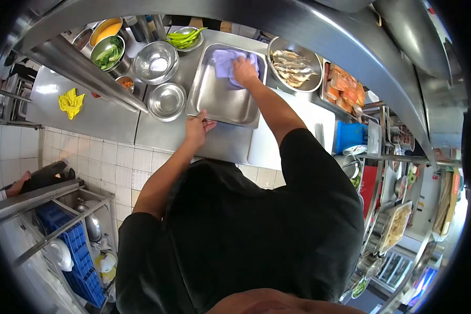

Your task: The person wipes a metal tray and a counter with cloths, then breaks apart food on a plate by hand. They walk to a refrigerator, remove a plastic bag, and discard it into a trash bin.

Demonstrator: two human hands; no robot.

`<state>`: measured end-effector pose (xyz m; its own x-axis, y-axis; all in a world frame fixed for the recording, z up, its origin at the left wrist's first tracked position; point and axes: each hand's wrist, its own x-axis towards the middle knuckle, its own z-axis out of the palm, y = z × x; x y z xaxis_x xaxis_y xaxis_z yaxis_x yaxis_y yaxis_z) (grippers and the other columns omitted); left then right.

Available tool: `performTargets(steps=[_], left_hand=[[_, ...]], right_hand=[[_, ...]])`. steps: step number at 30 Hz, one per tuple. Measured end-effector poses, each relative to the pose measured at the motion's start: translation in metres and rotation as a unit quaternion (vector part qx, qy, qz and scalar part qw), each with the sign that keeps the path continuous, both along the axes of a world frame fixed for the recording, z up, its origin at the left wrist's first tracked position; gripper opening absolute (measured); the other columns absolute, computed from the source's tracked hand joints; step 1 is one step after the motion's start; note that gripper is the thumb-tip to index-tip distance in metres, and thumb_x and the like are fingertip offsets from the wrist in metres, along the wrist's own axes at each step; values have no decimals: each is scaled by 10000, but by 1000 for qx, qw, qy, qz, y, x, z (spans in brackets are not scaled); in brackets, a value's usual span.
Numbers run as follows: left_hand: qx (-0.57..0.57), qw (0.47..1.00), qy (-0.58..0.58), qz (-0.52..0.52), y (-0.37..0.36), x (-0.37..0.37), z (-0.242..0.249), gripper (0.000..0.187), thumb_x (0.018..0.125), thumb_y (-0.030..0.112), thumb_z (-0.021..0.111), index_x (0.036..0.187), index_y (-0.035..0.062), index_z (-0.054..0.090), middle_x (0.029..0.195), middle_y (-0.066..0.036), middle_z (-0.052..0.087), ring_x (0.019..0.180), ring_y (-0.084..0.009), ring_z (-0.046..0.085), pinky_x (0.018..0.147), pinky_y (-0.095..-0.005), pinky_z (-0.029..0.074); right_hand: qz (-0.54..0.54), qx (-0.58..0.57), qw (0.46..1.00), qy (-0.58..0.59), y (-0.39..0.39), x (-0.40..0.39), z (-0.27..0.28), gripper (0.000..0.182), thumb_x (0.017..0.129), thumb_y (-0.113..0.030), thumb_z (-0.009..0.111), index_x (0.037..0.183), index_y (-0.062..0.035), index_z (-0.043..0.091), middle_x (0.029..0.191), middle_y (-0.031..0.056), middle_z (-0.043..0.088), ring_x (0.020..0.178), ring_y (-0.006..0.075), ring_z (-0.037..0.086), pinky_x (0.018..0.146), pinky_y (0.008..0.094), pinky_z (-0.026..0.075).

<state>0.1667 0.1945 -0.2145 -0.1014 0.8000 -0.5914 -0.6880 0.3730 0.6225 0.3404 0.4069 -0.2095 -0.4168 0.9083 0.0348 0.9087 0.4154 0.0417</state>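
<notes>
A rectangular stainless steel tray [214,102] lies on the metal counter in front of me. My left hand [197,129] is at its near left corner, thumb up against the rim and the other fingers curled by the edge. Inside the tray, toward the far right, my right hand [244,72] presses on a crumpled purple cloth [223,63], which spreads over the far end of the tray's floor. Part of the cloth is hidden under that hand. Two steel bowls, one larger [155,63] and one smaller [167,102], stand just left of the tray.
A white cutting board [293,118] adjoins the tray's right side. Beyond are a bowl of fish [294,68] and orange-red fish pieces [345,86]. Green peppers [185,38] and a yellow cloth [71,103] are leftward. A steel shelf [235,7] arches overhead; a post [89,73] slants at left.
</notes>
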Motion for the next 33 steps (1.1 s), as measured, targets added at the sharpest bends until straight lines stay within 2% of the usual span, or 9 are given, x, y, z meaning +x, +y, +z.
performTargets(steps=[6, 9, 14, 21, 23, 24, 26, 29, 33], left_hand=[[-24, 1000, 1, 7, 10, -6, -9, 238, 926, 175, 602, 1001, -17, 482, 837, -146, 595, 690, -266, 652, 644, -403, 600], [-18, 1000, -23, 2, 18, -8, -15, 308, 932, 186, 602, 1044, -50, 438, 896, -176, 582, 708, -303, 651, 676, -440, 598], [13, 1000, -17, -8, 38, -6, -16, 357, 939, 210, 598, 1052, -89, 438, 928, -180, 575, 730, -309, 661, 683, -436, 597], [-27, 989, 59, -131, 14, -25, 17, 510, 917, 436, 601, 1103, -28, 501, 904, -143, 608, 790, -268, 686, 561, -359, 571], [7, 980, 114, -166, -11, -34, 7, 608, 899, 551, 561, 1177, 13, 499, 881, -121, 620, 767, -255, 677, 605, -387, 568], [21, 982, 90, -166, -25, -38, 13, 601, 904, 551, 555, 1182, 21, 500, 862, -106, 607, 746, -241, 663, 630, -401, 566], [49, 982, 43, -178, -57, -50, 42, 586, 912, 549, 543, 1192, 36, 501, 824, -76, 582, 704, -211, 635, 679, -431, 563], [140, 962, -106, -210, -94, -74, 53, 653, 911, 551, 546, 1359, 95, 413, 1009, -89, 587, 991, -218, 629, 749, -407, 538], [178, 961, -50, -207, -122, -115, 54, 600, 905, 497, 578, 1298, 65, 440, 1039, -79, 590, 970, -183, 579, 759, -366, 521]], right_hand=[[20, -203, 978, 46, -64, -7, -42, 424, 814, -308, 566, 1158, -63, 609, 1188, 206, 597, 1073, 404, 591, 834, 500, 500], [-27, -239, 941, 238, -92, -4, 11, 485, 748, -269, 642, 1157, -11, 603, 998, 180, 676, 941, 322, 654, 777, 406, 516], [-178, -229, 745, 601, -125, 19, 80, 403, 722, -95, 631, 1105, 28, 613, 862, 89, 662, 812, 164, 615, 714, 267, 485], [-38, -433, 415, 799, -200, 59, 97, 604, 743, -160, 640, 1283, 41, 458, 1194, 163, 589, 1088, 297, 594, 956, 395, 475], [-43, -437, 426, 791, -216, 61, 71, 528, 836, -200, 525, 1287, 71, 476, 1252, 184, 574, 1126, 318, 579, 989, 423, 453], [-20, -478, 371, 796, -222, 50, 76, 520, 848, -206, 514, 1286, 70, 477, 1245, 187, 577, 1128, 317, 579, 989, 425, 452], [35, -503, 403, 764, -229, 20, 89, 513, 847, -171, 525, 1298, 65, 456, 1238, 192, 577, 1124, 311, 582, 981, 417, 459], [-73, -486, 477, 728, -236, -23, 84, 502, 835, -110, 565, 1295, 47, 441, 1209, 186, 583, 1109, 297, 589, 963, 411, 473], [-74, -456, 500, 733, -259, -108, 107, 484, 834, -80, 659, 1260, 17, 452, 1092, 110, 603, 965, 193, 604, 861, 324, 497]])
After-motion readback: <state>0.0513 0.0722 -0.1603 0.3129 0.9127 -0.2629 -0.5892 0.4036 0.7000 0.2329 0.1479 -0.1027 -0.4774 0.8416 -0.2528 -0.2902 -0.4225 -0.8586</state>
